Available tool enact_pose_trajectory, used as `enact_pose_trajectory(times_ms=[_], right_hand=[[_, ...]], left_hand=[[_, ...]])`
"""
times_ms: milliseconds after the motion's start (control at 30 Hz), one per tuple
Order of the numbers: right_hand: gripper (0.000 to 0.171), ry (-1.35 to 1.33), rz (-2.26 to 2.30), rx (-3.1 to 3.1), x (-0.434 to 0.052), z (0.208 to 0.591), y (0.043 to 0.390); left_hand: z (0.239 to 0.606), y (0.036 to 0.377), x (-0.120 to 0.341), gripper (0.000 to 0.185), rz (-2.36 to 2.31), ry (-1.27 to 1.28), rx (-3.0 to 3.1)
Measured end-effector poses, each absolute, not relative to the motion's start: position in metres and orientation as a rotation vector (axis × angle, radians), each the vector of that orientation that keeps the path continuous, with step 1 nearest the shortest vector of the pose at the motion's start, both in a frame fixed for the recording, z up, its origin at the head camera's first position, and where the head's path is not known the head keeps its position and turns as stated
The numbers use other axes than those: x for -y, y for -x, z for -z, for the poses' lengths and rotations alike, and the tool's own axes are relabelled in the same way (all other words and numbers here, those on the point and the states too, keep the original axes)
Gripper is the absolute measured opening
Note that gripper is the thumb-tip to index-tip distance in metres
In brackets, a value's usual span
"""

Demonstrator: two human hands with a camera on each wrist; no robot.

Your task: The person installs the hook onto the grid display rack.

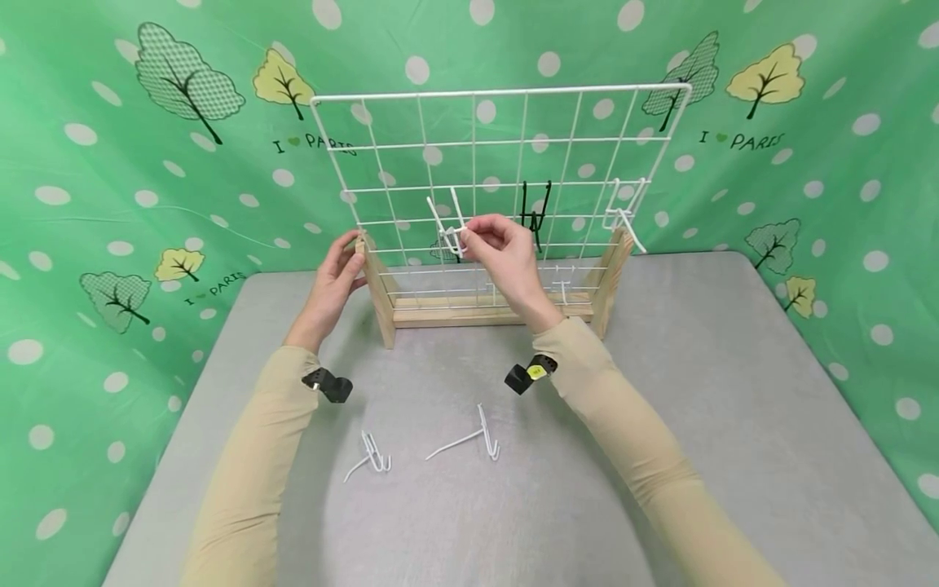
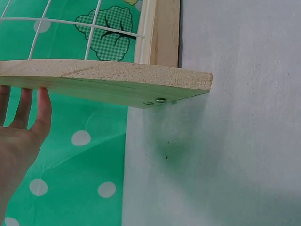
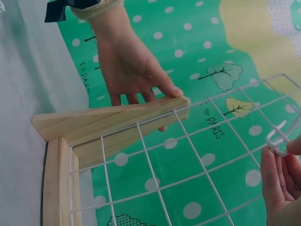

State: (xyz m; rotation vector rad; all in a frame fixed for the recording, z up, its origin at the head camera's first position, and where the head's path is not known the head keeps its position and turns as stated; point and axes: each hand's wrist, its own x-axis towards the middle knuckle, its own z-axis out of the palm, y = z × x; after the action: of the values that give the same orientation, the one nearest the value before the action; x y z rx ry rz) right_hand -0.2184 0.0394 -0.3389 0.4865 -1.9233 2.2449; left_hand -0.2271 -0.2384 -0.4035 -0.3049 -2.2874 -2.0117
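In the head view a white wire grid point(image 1: 499, 92) leans back in a wooden stand point(image 1: 491, 315). My left hand point(image 1: 332, 287) grips the top of the stand's left side piece point(image 1: 379, 297), thumb on its near edge and fingers on the outer side. My right hand point(image 1: 511, 259) pinches a white wire hook point(image 3: 277, 141) in front of the grid, left of its middle, prongs pointing up. Whether the prongs touch the grid wires I cannot tell. To the right, a black double hook point(image 1: 534, 220) and another white hook point(image 1: 622, 216) hang on the grid.
Two loose white hooks, a shorter one point(image 1: 376, 455) and a longer one point(image 1: 485, 434), lie on the grey table point(image 1: 455, 522) in front of the stand. A green dotted cloth point(image 1: 220, 49) with printed trees hangs behind and along both sides.
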Motion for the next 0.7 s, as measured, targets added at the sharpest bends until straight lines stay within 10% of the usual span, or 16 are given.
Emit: enact_pose_trajectory(times_ms=[700], right_hand=[[0.006,-0.397,-2.293,1.787,-0.034,0.327,0.225]], left_hand=[[0.403,0.227,0.239,0.048,2.027,0.291,2.29]])
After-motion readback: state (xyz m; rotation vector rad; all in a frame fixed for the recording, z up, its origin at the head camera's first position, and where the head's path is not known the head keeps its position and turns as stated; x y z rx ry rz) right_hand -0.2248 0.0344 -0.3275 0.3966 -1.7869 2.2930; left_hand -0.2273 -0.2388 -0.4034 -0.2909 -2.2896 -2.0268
